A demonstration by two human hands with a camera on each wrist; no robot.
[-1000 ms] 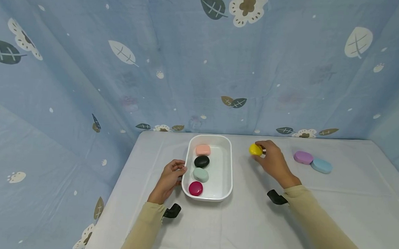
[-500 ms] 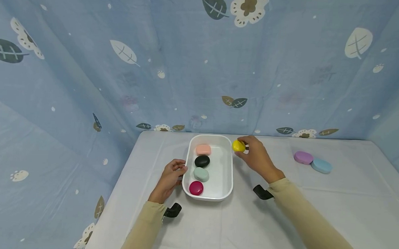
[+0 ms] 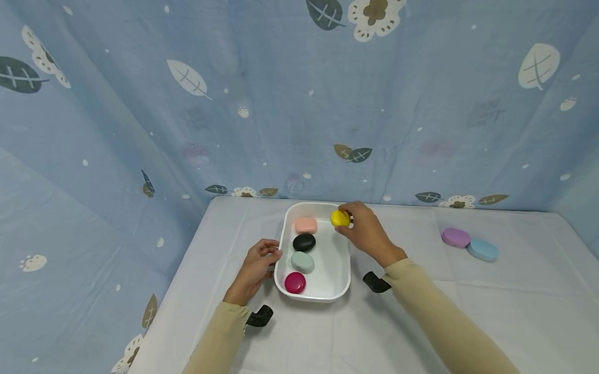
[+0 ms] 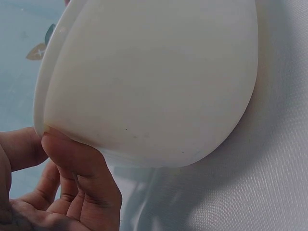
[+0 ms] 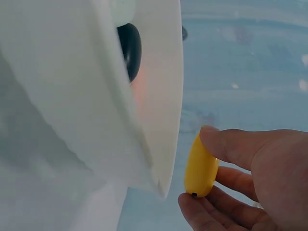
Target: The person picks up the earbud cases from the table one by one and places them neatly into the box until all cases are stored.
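My right hand point(image 3: 368, 230) pinches a yellow soap bar point(image 3: 340, 218) between thumb and fingertips, over the far right corner of a white plastic tub point(image 3: 331, 266). In the right wrist view the yellow soap stands on edge beside the tub's rim, with a small dark mark at its lower end. At the tub's left side my left hand point(image 3: 252, 268) grips the rim with thumb and finger. Down the tub's left half lie a pink soap point(image 3: 305, 226), a black soap point(image 3: 304, 243), a mint green soap point(image 3: 303, 262) and a crimson soap point(image 3: 295, 283).
A purple soap point(image 3: 455, 237) and a light blue soap point(image 3: 483, 250) touch each other on the right of the white-covered table point(image 3: 423, 337). A blue patterned curtain point(image 3: 283, 97) hangs behind the table and on its left.
My right hand has carried the yellow soap leftward, from the table right of the tub to above its far right corner. The left hand stays at the rim.
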